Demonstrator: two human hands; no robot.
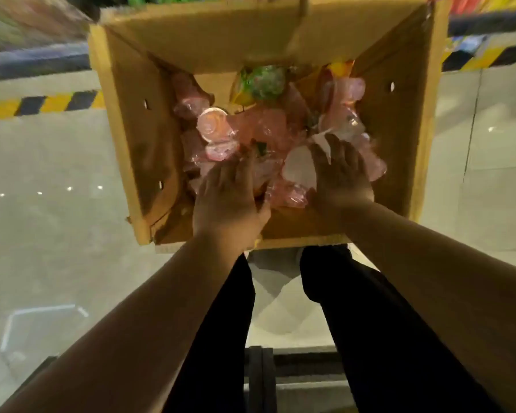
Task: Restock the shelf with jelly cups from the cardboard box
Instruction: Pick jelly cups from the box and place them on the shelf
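Item: cardboard box (122, 138), open at the top, seen from above, with pale floor (57, 234) showing on both sides of it.

Contents: a loose heap of jelly cups (212, 125), mostly pink and clear, lying on their sides and at odd angles. One shows its round foil lid face up near the left wall. A green-and-yellow packet (264, 83) lies at the far end of the box, beyond the cups.

Hands: both reach into the near half of the box, side by side but apart.
- The left hand (230, 192) lies back up over the cups near the middle, with its fingertips sunk among them. Whether it grips a cup cannot be told.
- The right hand (341, 177) lies back up toward the right wall, fingers spread on top of the heap. A pale cup (298, 169) sits just beside its thumb side, between the two hands. Blur hides whether the fingers clasp anything.

Surroundings: yellow-and-black striped tape (42, 104) runs across the floor behind the box. The person's black trouser legs (221, 338) are below the forearms.
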